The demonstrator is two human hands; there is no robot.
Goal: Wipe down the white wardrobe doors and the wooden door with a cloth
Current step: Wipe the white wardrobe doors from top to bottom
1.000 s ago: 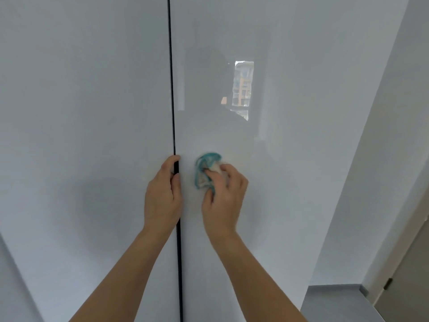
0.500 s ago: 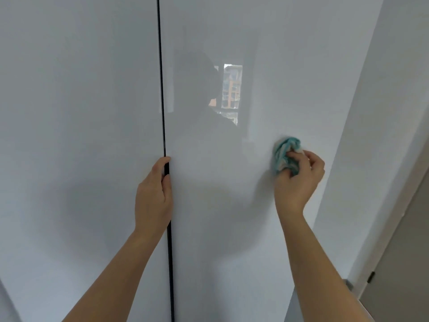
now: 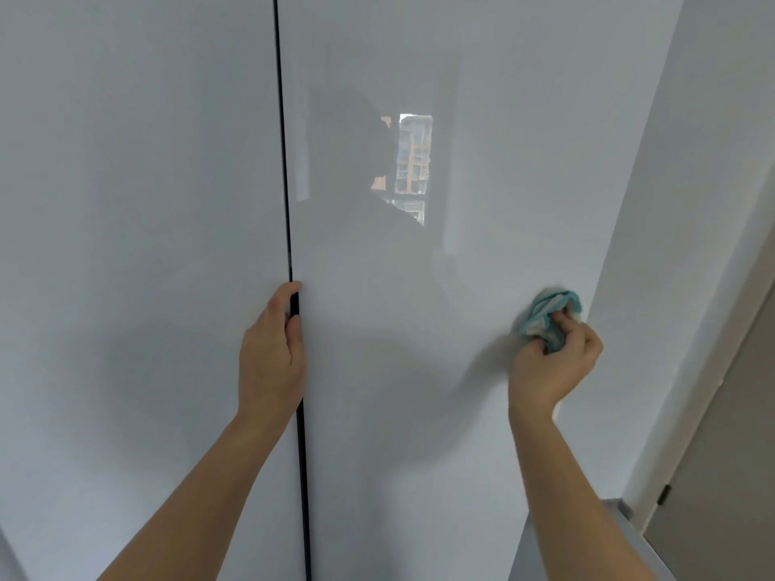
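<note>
We are standing close before two glossy white wardrobe doors [image 3: 126, 245]. A thin dark seam [image 3: 285, 182] is running between them, and a window's reflection [image 3: 413, 169] is showing in the sheen. A grey wall [image 3: 692, 182] and the edge of a brown wooden door [image 3: 729, 475] are lying off to the right.

Our left hand [image 3: 270, 354] is gripping at the seam, its fingers [image 3: 289, 293] curling over a door edge, though we cannot tell which door's. We are judging this grip as a way to steady the panel against the push of wiping.

Our right hand [image 3: 553, 366] is clenching a bunched teal-and-white cloth [image 3: 545, 310] and pressing it against the right-hand door [image 3: 482, 119], near that door's outer edge. The cloth is sitting just above the knuckles, pinched between fingertips [image 3: 560, 318] and thumb, with its free folds touching the panel. We are taking the wiping of this door as the step in hand. The wooden door is standing well apart from the cloth.
</note>
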